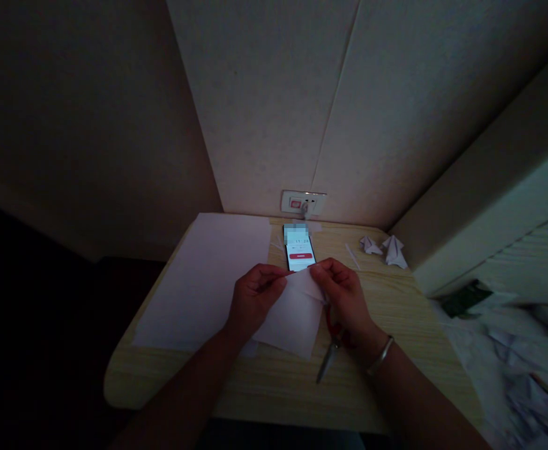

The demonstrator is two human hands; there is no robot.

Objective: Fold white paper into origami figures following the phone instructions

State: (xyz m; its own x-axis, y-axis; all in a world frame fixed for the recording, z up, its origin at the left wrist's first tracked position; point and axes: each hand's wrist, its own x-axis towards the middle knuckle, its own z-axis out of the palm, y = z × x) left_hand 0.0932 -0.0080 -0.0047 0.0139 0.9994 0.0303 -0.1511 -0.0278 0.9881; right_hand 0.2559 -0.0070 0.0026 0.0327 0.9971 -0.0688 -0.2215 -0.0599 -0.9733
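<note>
Between my two hands is a small piece of white paper (304, 282), its upper edge pinched at both ends. My left hand (255, 299) grips the left end between thumb and fingers. At the other end my right hand (342, 290) does the same, with a silvery bangle on that wrist. Below the held piece lies another white paper sheet (292, 325). Red-handled scissors (328, 361) rest on the table beside my right hand, which partly covers their handles. A lit phone (298, 245) lies just beyond my fingers.
A stack of large white paper (208, 269) covers the table's left side. Two folded paper pieces (394, 251) sit at the back right of the wooden table (395, 319). Thin paper strips (352, 256) lie nearby. A wall socket (303, 202) is behind the phone.
</note>
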